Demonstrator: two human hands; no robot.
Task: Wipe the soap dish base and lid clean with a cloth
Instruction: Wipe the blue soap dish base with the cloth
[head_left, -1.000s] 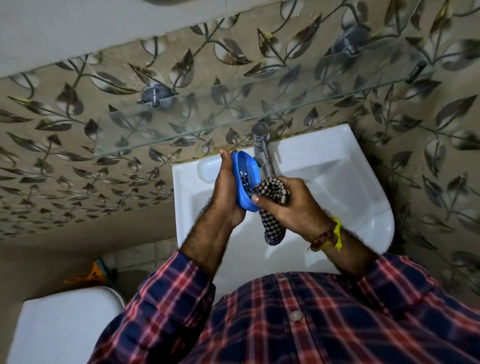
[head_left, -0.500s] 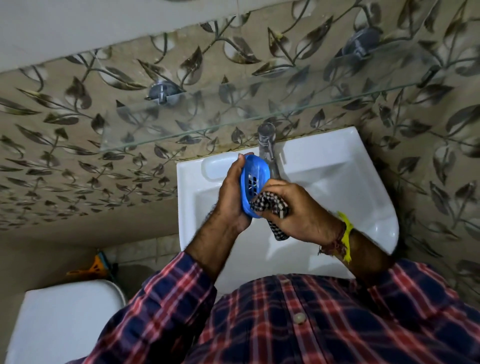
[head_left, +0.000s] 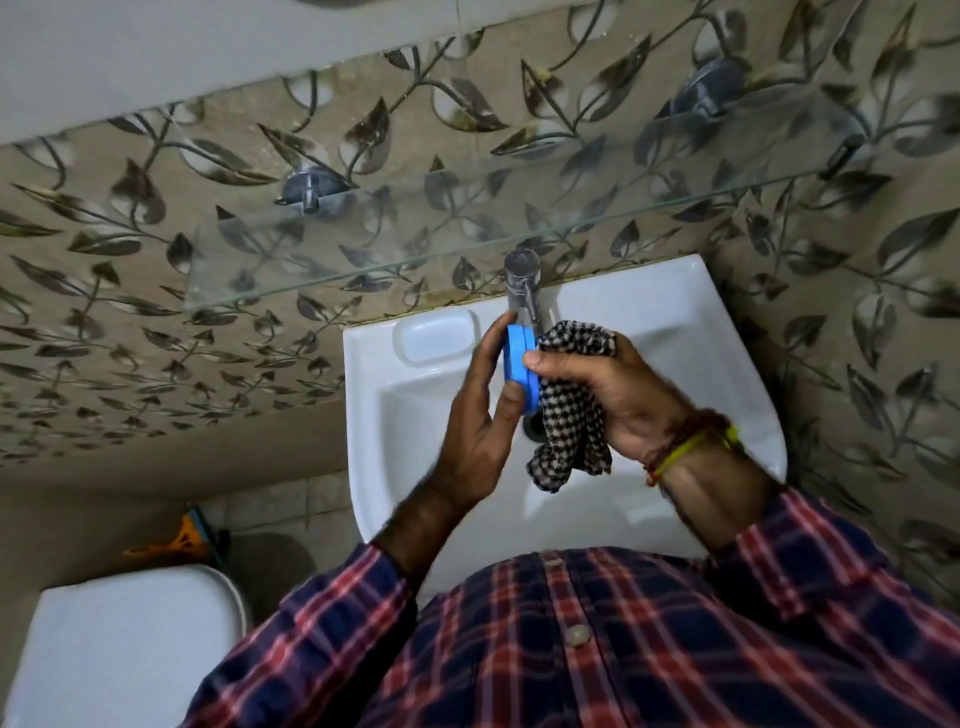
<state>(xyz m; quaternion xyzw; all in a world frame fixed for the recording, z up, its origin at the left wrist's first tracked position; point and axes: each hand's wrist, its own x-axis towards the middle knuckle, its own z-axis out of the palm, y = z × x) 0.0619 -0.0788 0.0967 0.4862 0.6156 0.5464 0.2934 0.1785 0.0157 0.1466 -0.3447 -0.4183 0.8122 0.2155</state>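
Observation:
A blue soap dish (head_left: 521, 364) is held on edge over the white sink (head_left: 675, 332), its two blue parts stacked together. My left hand (head_left: 480, 415) grips it from the left, fingertips at its top and thumb on its lower edge. My right hand (head_left: 608, 395) grips a black-and-white checked cloth (head_left: 569, 415) bunched in the palm, and its thumb presses the dish's right edge. The cloth's tail hangs down toward the drain. The dish's inner face is hidden.
A chrome tap (head_left: 523, 286) stands just behind the dish. A moulded soap recess (head_left: 435, 338) lies at the sink's back left. A glass shelf (head_left: 467, 228) juts from the leaf-patterned wall above. A white toilet cistern lid (head_left: 124, 649) sits at lower left.
The dish has turned from showing its slotted inside to edge-on, with both blue parts together. My right hand moved the cloth off the inside and now pinches the dish's edge.

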